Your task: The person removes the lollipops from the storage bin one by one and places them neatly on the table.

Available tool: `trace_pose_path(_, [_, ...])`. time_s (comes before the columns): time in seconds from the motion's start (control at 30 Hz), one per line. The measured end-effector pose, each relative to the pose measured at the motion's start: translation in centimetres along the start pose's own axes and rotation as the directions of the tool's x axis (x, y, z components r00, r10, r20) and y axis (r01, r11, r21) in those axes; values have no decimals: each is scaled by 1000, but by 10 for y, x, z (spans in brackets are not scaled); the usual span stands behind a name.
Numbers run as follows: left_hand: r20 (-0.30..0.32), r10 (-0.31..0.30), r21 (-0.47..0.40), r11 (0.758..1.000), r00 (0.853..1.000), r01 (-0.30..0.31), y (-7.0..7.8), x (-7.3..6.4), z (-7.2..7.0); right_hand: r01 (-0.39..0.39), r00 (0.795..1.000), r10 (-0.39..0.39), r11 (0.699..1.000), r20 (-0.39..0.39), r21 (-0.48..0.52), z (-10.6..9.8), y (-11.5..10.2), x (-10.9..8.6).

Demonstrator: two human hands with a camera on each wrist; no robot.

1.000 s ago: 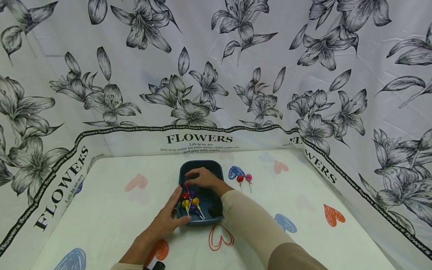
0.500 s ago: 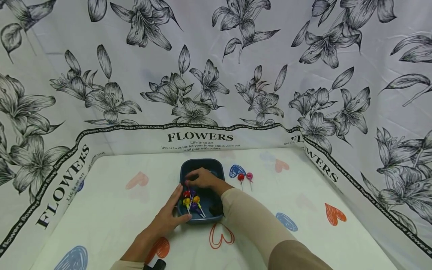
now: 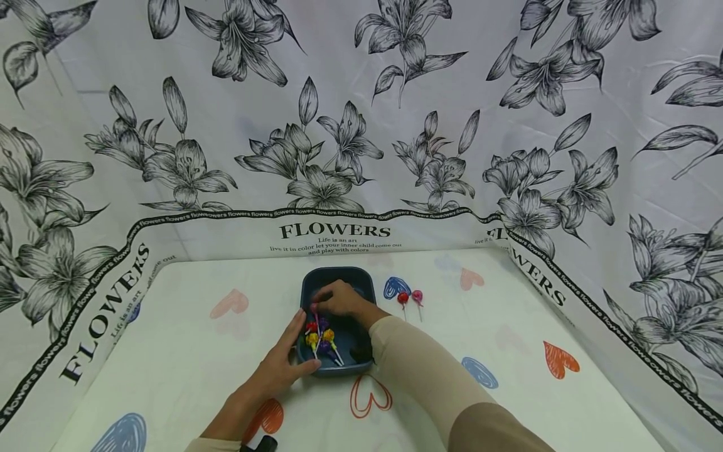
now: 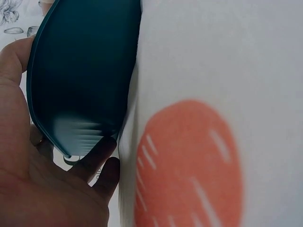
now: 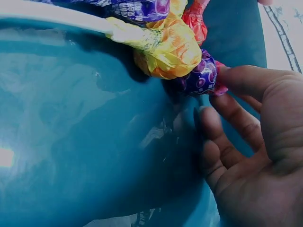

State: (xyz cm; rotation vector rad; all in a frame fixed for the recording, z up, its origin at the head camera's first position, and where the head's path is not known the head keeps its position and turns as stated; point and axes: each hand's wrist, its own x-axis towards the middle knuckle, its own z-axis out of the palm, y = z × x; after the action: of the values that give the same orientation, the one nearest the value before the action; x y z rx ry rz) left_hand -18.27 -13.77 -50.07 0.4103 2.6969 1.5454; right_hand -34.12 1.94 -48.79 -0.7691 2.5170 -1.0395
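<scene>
A dark blue plastic tray (image 3: 351,333) stands on the table with several wrapped lollipops along its left side. Among them are a yellow lollipop (image 5: 175,47), a purple lollipop (image 5: 201,78) and a red lollipop (image 5: 195,21). My left hand (image 3: 279,361) grips the tray's near left corner, thumb at the near rim and fingers along the left wall. Inside the tray, my right hand (image 3: 341,298) pinches a pink lollipop (image 3: 314,308) between thumb and index finger. Its stick points toward the near side, over the others. In the right wrist view, only a bit of pink wrapper (image 5: 220,85) shows at the fingertips.
To the tray's right, a red lollipop (image 3: 403,297) and another pink lollipop (image 3: 417,295) lie side by side on the white heart-printed tablecloth (image 3: 429,351). A flower-printed curtain (image 3: 361,188) hangs behind and along both sides of the table.
Both hands keep nearly the same places, the left at the tray's corner and the right at the pink lollipop. The head view shifts only slightly.
</scene>
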Motion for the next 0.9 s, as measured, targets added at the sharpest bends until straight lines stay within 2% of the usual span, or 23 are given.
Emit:
trace_pose_path(0.13, [4,-22,3,1000,1000,22,1,-1,0,-22,999,24,999,-48,33,-2,-2,-1])
trace_pose_path(0.33, [0,-26,5,1000,1000,26,1,0,0,-58,993,75,983,-91,176,-6,-7,-5])
trace_pose_path(0.57, [4,-36,5,999,999,36,2,0,-1,-12,983,68,950,-169,313,-12,-8,-6])
trace_pose_path(0.7, [10,-42,4,999,999,42,4,0,-1,77,979,10,906,-202,416,-23,-15,-11])
trace_pose_path(0.9, [4,-35,18,999,999,35,5,-1,0,223,968,-116,808,-224,545,-44,-38,-25])
